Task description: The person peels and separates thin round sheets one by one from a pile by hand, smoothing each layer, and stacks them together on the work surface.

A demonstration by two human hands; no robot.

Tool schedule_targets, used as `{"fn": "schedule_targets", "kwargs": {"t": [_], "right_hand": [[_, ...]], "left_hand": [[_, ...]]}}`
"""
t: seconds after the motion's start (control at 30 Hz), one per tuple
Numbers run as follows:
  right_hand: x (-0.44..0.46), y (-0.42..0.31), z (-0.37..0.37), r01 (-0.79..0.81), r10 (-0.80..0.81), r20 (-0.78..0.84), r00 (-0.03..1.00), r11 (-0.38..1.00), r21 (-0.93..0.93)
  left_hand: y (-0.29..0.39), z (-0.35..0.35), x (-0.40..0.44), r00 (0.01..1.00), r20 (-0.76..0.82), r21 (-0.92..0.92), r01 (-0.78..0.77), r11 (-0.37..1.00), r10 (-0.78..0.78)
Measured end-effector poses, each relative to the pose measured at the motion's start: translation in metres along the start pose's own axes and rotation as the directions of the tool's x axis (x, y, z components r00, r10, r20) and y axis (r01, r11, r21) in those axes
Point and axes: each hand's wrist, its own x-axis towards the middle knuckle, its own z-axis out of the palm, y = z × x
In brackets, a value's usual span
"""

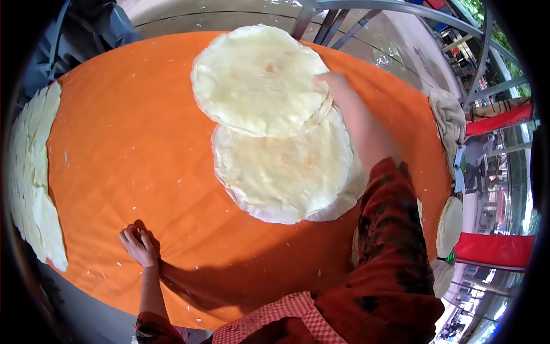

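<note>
Two overlapping piles of thin, round, pale flatbreads lie on an orange cloth. The upper flatbread (258, 80) rests partly over the lower flatbread (286, 172), and more edges show beneath each. My right hand (333, 87) is at the right rim of the upper pile, its fingers closed on the edge of the top flatbread; the fingers underneath are hidden. Down at the lower left, my left hand (139, 246) rests on the cloth with its fingers curled in and nothing visible in them. It is well apart from the flatbreads.
The orange cloth (126, 126) covers a large table with small pale crumbs on it. A long row of folded flatbreads (35, 183) lines the left edge. More round flatbreads (450, 226) sit at the right edge, near a crumpled grey cloth (448, 114). Metal bars (395, 8) stand behind.
</note>
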Motion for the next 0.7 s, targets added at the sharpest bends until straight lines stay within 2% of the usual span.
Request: {"fn": "schedule_targets", "kwargs": {"t": [0.03, 0.13, 0.2, 0.27, 0.33, 0.4, 0.43, 0.5, 0.57, 0.67, 0.7], "right_hand": [[-0.005, -0.010, 0.000, -0.074, 0.072, 0.054, 0.996, 0.996, 0.040], [-0.028, -0.048, 0.013, -0.010, 0.005, 0.189, 0.982, 1.000, 0.023], [0.064, -0.038, 0.006, 0.286, -0.243, 0.317, 0.917, 0.954, -0.096], [-0.023, -0.087, 0.019, 0.354, -0.339, 0.336, 0.879, 0.935, 0.019], [-0.058, -0.089, -0.017, 0.589, -0.534, 0.419, 0.734, 0.808, -0.001], [-0.117, -0.097, -0.033, 0.386, -0.379, 0.309, 0.873, 0.922, 0.040], [-0.155, -0.095, -0.034, 0.035, -0.059, 0.169, 0.984, 0.989, 0.142], [-0.151, -0.034, -0.071, 0.007, -0.016, 0.126, 0.992, 0.997, 0.074], [-0.163, 0.020, -0.088, -0.072, 0.059, 0.190, 0.980, 0.995, 0.063], [-0.160, 0.089, -0.088, -0.004, 0.003, -0.058, 0.998, 1.000, -0.017], [-0.164, 0.084, -0.089, -0.004, 0.002, 0.036, 0.999, 0.999, 0.039]], "left_hand": [[-0.001, 0.000, 0.000, 1.000, 0.000, 0.013, -0.009, 1.000, 0.009], [-0.004, 0.001, -0.001, 0.999, -0.012, 0.033, -0.042, 0.999, 0.043], [-0.009, 0.003, -0.003, 0.996, -0.026, 0.027, -0.084, 0.996, 0.084], [-0.010, 0.007, -0.003, 0.998, -0.029, 0.018, -0.048, 0.999, 0.049], [-0.017, 0.008, -0.004, 0.998, -0.022, 0.041, -0.051, 0.998, 0.052], [-0.011, 0.007, -0.003, 1.000, -0.017, 0.049, -0.024, 0.999, 0.025], [-0.009, 0.006, -0.005, 1.000, -0.016, 0.054, -0.005, 0.999, 0.006], [-0.012, 0.007, -0.006, 1.000, -0.007, 0.061, -0.010, 0.998, 0.011], [-0.015, 0.007, -0.004, 1.000, -0.010, 0.079, -0.019, 0.997, 0.020], [-0.017, 0.009, -0.004, 0.999, -0.021, 0.098, -0.043, 0.994, 0.046], [-0.017, 0.010, -0.004, 0.998, -0.030, 0.094, -0.052, 0.994, 0.055]]}}
